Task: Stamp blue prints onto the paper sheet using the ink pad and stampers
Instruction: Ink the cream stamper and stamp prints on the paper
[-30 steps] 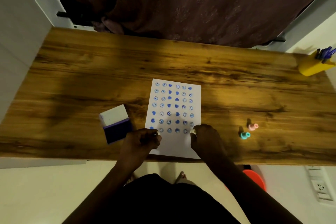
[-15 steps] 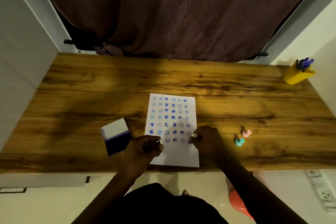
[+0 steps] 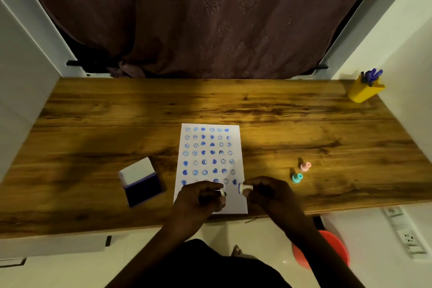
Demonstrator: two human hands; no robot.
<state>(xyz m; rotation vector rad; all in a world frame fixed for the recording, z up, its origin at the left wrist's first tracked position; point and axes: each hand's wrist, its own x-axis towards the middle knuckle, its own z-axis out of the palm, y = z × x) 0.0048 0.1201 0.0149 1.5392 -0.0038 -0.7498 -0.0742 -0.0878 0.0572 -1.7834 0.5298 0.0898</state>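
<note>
A white paper sheet [image 3: 236,138] lies on the wooden table [image 3: 93,124], covered in rows of blue smiley and heart prints. My left hand [image 3: 198,201] hovers over the sheet's lower left, closed around a small white stamper [image 3: 222,192]. My right hand [image 3: 268,192] is over the lower right edge and pinches another white stamper [image 3: 244,187], tilted on its side with its blue face turned left. The open ink pad [image 3: 142,190], dark blue with a white lid, sits left of the sheet.
A pink stamper [image 3: 305,166] and a teal stamper [image 3: 297,177] stand on the table right of the sheet. A yellow pen holder [image 3: 364,90] with blue pens is at the far right corner. A curtain hangs behind the table.
Both stampers have lifted off the paper; the right one now lies tilted sideways. My head has moved back, so more of the curtain and table shows.
</note>
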